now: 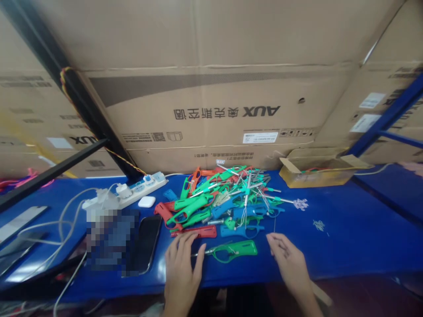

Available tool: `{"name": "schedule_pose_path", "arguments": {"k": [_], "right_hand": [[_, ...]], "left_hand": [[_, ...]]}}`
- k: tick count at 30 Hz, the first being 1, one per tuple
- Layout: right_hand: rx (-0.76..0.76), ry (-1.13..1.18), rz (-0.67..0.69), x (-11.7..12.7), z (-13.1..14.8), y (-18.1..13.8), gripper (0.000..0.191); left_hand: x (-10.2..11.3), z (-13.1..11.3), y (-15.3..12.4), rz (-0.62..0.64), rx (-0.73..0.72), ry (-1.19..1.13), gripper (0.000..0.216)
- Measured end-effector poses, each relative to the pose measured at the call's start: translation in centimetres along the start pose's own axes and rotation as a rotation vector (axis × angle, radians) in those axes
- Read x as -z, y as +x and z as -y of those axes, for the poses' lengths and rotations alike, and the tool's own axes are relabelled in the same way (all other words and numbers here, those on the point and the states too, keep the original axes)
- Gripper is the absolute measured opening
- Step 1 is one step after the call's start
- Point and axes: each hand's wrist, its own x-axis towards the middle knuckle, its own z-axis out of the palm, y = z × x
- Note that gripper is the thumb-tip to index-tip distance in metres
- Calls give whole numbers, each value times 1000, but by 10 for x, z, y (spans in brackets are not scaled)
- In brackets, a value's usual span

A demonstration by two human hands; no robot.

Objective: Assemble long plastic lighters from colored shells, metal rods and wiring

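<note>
A green lighter half-shell [243,248] with a long metal tube lies near the front edge of the blue table [350,237], between my hands. My left hand [181,257] is over the tube end, thumb apart from the fingers; whether it touches the tube is hard to tell. My right hand [286,257] has its fingers pinched together at a thin wire [274,225] that runs up toward the pile. Just beyond are a blue lighter shell [236,231] and a red lighter shell [208,231]. Behind them is a heap of green, red and blue lighter parts [194,207].
A white power strip [140,191] with plugs and cables stands at the left, near a white earbud case [146,201] and a dark phone [149,242]. Small pale pieces [319,225] lie to the right. An open carton [317,178] sits at the back right, before large cardboard boxes [214,97].
</note>
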Motion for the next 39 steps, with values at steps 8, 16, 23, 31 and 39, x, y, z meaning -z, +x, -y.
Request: {"name": "schedule_pose_path", "arguments": {"k": [8, 16, 23, 31, 39], "right_hand": [[-108, 2, -59, 3, -3, -3, 50], [-96, -8, -146, -1, 7, -12, 51], [-94, -5, -77, 4, 1, -11, 51], [-82, -21, -49, 9, -6, -12, 51], [-154, 35, 19, 9, -2, -6, 54]], "left_hand": [[3, 11, -5, -7, 24, -156, 26], [10, 9, -5, 24, 56, -201, 22], [13, 6, -5, -51, 103, -257, 19], [16, 5, -10, -59, 288, -370, 18], [21, -8, 16, -9, 138, -354, 20]]}}
